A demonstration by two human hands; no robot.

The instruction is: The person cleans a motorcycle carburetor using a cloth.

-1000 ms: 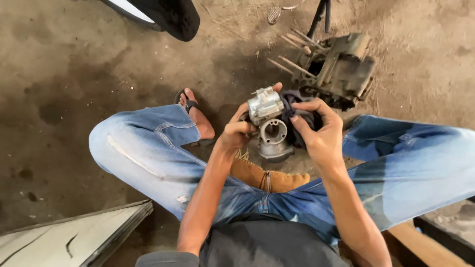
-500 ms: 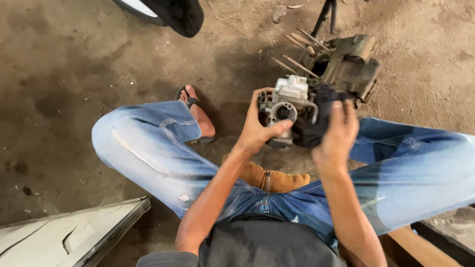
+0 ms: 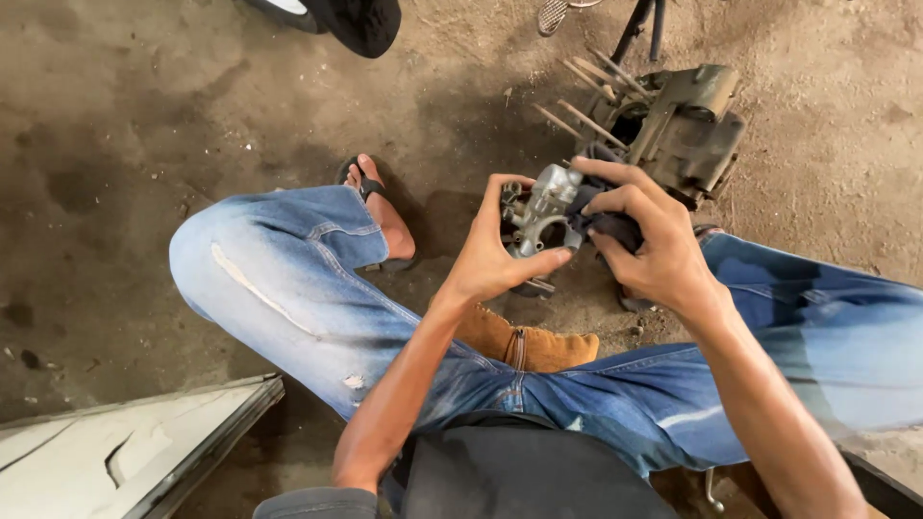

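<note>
Head view, and we read it from the left edge across; a pale flat panel (image 3: 115, 447) lies on the dirt floor (image 3: 106, 144) at the lower left; beside it rises our left knee in faded blue jeans (image 3: 288, 279), and just past the knee a foot in a dark sandal (image 3: 380, 207) rests on the ground; at the top edge a dark tyre (image 3: 361, 19) pokes into view, well apart from us; below the jeans a tan leather pouch (image 3: 524, 346) sits between our thighs.

Our left hand (image 3: 490, 255) is wrapped around the near side of a small grey metal engine part (image 3: 538, 211), thumb laid across its lower face and fingers curled over its top; the part is held up in the air in front of us, above the ground between our knees; our right hand (image 3: 654, 245) pinches a dark rag (image 3: 606, 226) with thumb and fingers and presses it against the right side of the part, so that both hands meet on it; behind the hands, farther off, a larger grimy engine block (image 3: 687, 130) stands on the floor with long thin studs (image 3: 586, 120) sticking out toward the left; our right leg stretches off to the right edge.
</note>
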